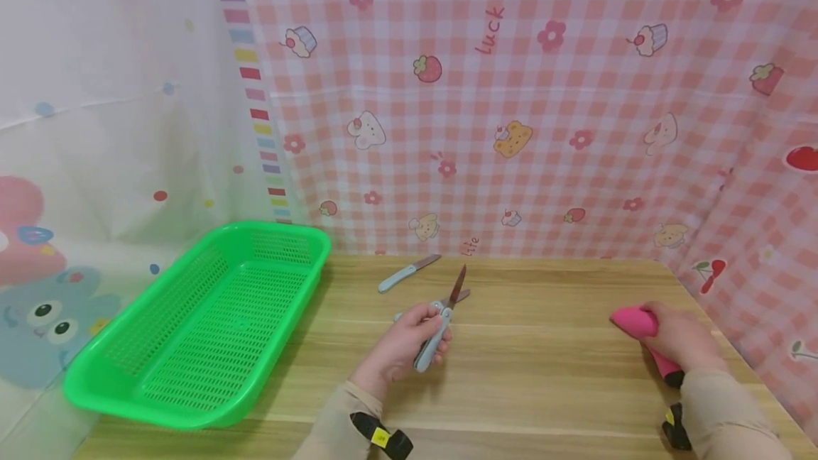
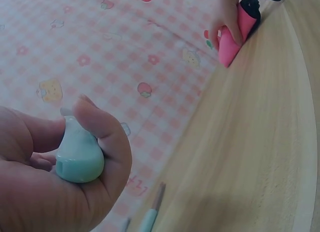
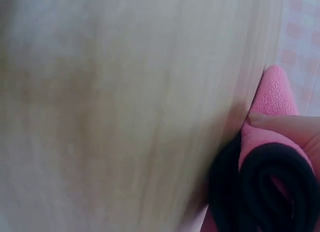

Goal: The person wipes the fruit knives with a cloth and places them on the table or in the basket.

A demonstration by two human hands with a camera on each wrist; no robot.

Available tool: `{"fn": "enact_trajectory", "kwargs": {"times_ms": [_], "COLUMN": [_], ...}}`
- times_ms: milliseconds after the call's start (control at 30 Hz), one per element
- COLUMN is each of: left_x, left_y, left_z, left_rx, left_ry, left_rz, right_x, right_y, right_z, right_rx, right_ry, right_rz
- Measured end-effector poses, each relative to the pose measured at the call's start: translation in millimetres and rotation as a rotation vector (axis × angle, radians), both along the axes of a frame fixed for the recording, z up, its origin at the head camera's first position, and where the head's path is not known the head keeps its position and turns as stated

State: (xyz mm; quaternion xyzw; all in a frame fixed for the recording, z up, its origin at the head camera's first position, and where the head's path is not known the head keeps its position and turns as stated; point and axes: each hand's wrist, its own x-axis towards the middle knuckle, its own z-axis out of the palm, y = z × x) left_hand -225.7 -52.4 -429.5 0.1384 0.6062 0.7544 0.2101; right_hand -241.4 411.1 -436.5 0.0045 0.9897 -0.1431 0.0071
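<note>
My left hand (image 1: 405, 343) grips the pale blue handle of a folding knife (image 1: 432, 341), its blade unfolded and pointing away from me. In the left wrist view the rounded handle end (image 2: 80, 164) pokes out between curled fingers and thumb. Just behind that hand, partly hidden, lies a second pale blue knife (image 1: 463, 296); a third knife (image 1: 399, 278) lies farther back. On the right, my right hand (image 1: 686, 336) holds a pink roll with a black cloth end (image 1: 629, 321), like a rolled work glove. Its crinkled pink tip (image 3: 275, 86) shows beyond the thumb.
A green plastic basket (image 1: 255, 375) with slotted sides stands at the left of the wooden table (image 1: 530, 382). A pink checked curtain (image 1: 473, 183) hangs along the back and right; a pale printed sheet (image 1: 128, 162) hangs at the left.
</note>
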Motion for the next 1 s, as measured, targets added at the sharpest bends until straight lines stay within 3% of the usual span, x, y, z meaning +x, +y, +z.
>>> {"fn": "enact_trajectory", "kwargs": {"times_ms": [333,500,733,1000], "left_x": [-0.3,0.3,1.1,2.2], "left_y": [-2.0,-2.7,-2.9,-3.2], "left_z": [-0.8,1.7,7.0,11.6], "left_rx": [0.057,0.054,0.071,0.106], "left_ry": [-0.027,-0.043,-0.061,-0.073], "left_rz": [-0.042,-0.035,-0.051,-0.066], "right_x": [4.5,10.1,21.5,33.5], "right_y": [-12,-35,-95,-156], "right_z": [0.7,3.5,29.3,56.9], "right_rx": [0.03,0.024,-0.047,-0.136], "right_ry": [0.049,0.14,0.354,0.713], "right_rz": [0.07,0.148,0.225,0.322]}}
